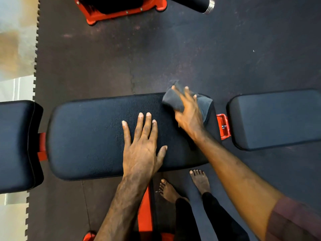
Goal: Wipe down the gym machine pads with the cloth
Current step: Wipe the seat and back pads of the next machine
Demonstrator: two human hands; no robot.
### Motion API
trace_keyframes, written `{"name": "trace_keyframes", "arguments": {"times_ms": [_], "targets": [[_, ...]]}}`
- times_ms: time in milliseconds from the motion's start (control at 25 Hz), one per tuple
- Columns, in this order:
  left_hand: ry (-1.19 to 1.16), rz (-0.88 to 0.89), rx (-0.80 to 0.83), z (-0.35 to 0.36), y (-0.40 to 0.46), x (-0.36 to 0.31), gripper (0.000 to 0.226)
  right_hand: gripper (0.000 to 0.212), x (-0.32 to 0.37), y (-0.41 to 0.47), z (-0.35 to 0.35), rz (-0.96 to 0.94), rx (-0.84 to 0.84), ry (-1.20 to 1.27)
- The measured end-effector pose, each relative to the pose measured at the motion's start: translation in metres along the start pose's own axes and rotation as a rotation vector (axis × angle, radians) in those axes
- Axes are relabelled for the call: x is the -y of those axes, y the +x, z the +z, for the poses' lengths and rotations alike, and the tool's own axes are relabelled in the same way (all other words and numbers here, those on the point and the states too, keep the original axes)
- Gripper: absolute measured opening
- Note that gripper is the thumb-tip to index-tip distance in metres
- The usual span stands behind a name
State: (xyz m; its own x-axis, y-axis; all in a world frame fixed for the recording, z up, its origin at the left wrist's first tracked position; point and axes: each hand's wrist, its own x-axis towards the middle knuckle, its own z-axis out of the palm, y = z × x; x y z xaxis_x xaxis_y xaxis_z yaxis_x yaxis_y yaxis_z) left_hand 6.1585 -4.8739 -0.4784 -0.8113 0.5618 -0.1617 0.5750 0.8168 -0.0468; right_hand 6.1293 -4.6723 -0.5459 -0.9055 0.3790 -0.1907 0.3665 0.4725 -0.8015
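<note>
**A:** Where are you with it?

**B:** Your right hand [188, 113] presses the crumpled grey cloth [175, 100] onto the far right corner of the long black padded bench cushion [86, 136], fingers spread over the cloth and curled round its fold. Your left hand [141, 146] lies flat on the middle of that cushion, fingers straight, holding nothing.

**A:** So how much is left?

**B:** I'd judge most of it. You're working only that corner; I can't tell whether the rest is wiped. The black pad on the right [278, 119] and the black pad at the left edge [17, 145] lie well apart from the cloth, seemingly untouched.
</note>
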Motion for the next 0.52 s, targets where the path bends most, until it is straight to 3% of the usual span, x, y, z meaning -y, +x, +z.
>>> {"name": "trace_keyframes", "arguments": {"times_ms": [120,280,320,520], "targets": [[-0.027,0.001,0.005,-0.004,-0.001,-0.001,0.085,0.097,-0.041,-0.042,-0.010,-0.224,0.094,-0.082],[0.008,0.032,0.034,-0.005,0.004,0.003,0.084,0.091,-0.024,-0.011,-0.016,0.174,-0.087,-0.001],[0.020,0.037,0.038,-0.005,0.008,0.004,0.084,0.090,-0.016,-0.001,-0.011,0.196,-0.105,0.016],[0.039,0.064,0.083,-0.003,0.030,-0.003,0.084,0.098,-0.060,-0.043,-0.012,-0.191,0.086,-0.077]]}}
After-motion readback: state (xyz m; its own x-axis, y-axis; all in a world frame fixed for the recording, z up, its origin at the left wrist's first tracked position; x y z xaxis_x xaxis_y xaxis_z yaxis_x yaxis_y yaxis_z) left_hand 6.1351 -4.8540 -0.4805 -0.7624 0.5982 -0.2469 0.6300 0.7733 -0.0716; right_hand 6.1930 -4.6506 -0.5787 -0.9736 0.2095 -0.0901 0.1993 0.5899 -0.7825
